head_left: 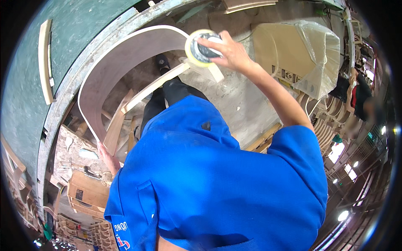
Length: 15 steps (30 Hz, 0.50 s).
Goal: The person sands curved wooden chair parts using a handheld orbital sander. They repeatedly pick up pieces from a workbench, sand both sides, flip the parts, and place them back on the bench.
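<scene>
Curved panel: we have a bent wooden panel (121, 54), pale along its edge and grey-brown inside, between our body and the green tabletop (79, 33); a straight wooden bar (155, 88) spans its open side.
Handling: we judge it stiff and fairly light for its breadth, smooth enough to slide under a dusty palm, its thin edge the part likeliest to chip.
Where to hold: the near lower end or the bar seems best to us.
Round sander: the yellow-rimmed sander (204, 47) overlaps the panel's far right end; we cannot tell whether they touch.
Right hand: our right hand (234, 54) curves over the sander's top, fingers partly spread, gripping it.
Left hand: our left hand (108, 158) is at the panel's near lower end, mostly hidden; how far it closes we cannot tell.
Surroundings: a wooden slat (45, 62) lies on the tabletop; cardboard (272, 46) and clear plastic (324, 52) lie to our right.
</scene>
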Tool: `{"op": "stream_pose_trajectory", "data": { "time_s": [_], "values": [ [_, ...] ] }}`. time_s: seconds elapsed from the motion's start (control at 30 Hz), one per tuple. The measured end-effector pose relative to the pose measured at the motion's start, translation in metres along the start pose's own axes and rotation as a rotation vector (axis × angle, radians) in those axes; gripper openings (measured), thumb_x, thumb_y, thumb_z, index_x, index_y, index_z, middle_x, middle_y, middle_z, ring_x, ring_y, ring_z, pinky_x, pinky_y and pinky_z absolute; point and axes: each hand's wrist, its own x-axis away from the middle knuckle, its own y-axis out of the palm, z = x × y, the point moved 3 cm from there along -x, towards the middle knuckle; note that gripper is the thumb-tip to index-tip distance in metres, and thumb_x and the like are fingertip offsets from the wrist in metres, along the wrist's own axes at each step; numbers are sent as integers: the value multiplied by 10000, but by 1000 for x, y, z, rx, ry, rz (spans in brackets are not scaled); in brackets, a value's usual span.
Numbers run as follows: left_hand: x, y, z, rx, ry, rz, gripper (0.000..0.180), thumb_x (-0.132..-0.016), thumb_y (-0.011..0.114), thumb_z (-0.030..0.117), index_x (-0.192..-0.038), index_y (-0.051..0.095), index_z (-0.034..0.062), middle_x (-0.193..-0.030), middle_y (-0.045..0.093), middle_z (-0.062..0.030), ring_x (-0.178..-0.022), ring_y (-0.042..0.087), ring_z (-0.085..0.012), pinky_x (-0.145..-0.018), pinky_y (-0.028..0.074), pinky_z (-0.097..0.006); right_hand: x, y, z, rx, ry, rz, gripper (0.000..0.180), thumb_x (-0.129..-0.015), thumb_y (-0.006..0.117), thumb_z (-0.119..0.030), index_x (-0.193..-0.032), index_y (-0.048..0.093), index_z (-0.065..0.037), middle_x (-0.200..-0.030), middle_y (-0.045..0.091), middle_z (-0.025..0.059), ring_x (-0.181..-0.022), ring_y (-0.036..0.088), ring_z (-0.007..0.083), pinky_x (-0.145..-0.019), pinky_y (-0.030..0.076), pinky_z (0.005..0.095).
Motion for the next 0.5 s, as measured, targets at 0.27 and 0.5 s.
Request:
{"op": "stream_pose_trajectory", "data": {
  "time_s": [0.27, 0.5],
  "values": [
    [3, 4, 4, 73, -66, -4, 593, -971, 551, 425, -1447, 372, 119, -1439, 388, -101, -1286, 438, -290, -936, 508, -496, -6, -1, -3, -1, -75, -51, 777, -718, 792, -210, -1358, 462, -503, -990, 482, 120, -801, 625, 283, -720, 579, 380],
    [-2, 10, 10, 42, -19, -24, 510, -987, 532, 408, -1398, 453, 115, -1392, 447, -89, -1256, 461, -269, -939, 501, -447, -12, 1, -5, -41, -124, -65, 842, -682, 808, -164, -1369, 448, -492, -1022, 489, 119, -832, 630, 290, -740, 587, 384]
  ]
}}
